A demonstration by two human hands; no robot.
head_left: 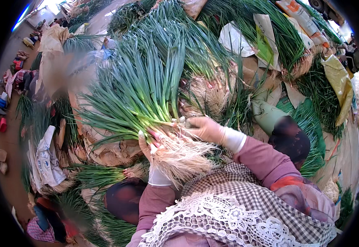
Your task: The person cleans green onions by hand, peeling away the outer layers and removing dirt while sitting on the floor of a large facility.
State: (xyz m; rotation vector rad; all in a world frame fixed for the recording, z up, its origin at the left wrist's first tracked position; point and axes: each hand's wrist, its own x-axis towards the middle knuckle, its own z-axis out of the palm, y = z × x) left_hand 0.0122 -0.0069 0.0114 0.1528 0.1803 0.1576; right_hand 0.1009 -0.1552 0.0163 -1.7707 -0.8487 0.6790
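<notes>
A thick bunch of green onions (156, 94) lies before my lap, its long leaves fanned away and its bulbs and pale roots (183, 158) toward me. My left hand (146, 149), in a thin light glove, is closed around the bunch's left side by the bulbs; most of its fingers are hidden underneath. On the other side my right hand (206, 129), gloved too, has bent fingers closed on the bulb end of onions at the bunch's edge. Just beyond the right hand rests another bunch of green onions (210, 92), roots facing me.
Heaps of green onions (266, 29) surround me. A smaller bunch (101, 175) lies left of my lap. White sacking (49, 158) is at the left, a yellow sack (335, 82) at the right. Other people (43, 226) sit along the left edge.
</notes>
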